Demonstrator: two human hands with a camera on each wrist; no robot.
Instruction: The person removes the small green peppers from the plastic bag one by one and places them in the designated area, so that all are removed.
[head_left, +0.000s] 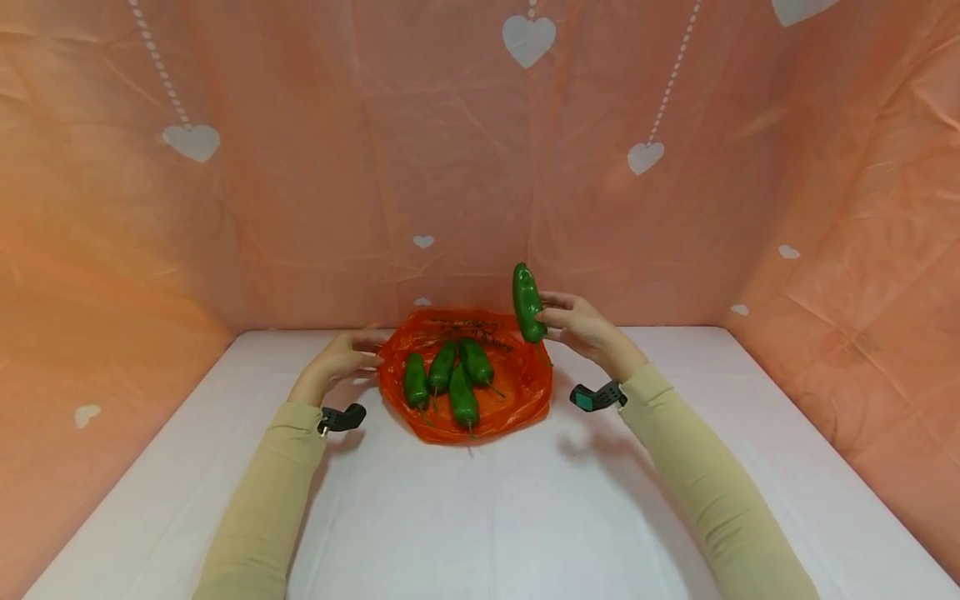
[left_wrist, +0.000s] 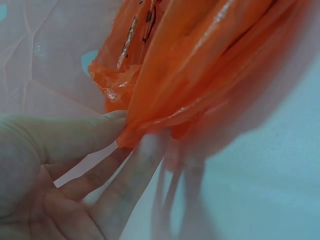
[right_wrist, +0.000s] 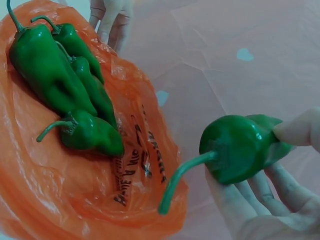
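Observation:
My right hand [head_left: 588, 327] holds a green pepper [head_left: 527, 302] above the right rim of an orange plastic bag [head_left: 517, 396]. In the right wrist view, the thumb and fingers grip this pepper [right_wrist: 235, 150], its stem pointing toward the bag. Several other green peppers [head_left: 463, 398] lie together in the opened bag, stems toward the near side. At the bag's left edge is my left hand [head_left: 341, 360]. The left wrist view shows its thumb and fingertips pinching the bag's edge [left_wrist: 165, 115]. Dark printed lettering [right_wrist: 132, 170] runs along the bag's inside.
A white-covered table [head_left: 480, 517] lies under the bag. Orange cloth with white hearts [head_left: 457, 167] hangs behind it and on both sides. Each wrist wears a black strap, the right one [head_left: 596, 397] with a small green patch.

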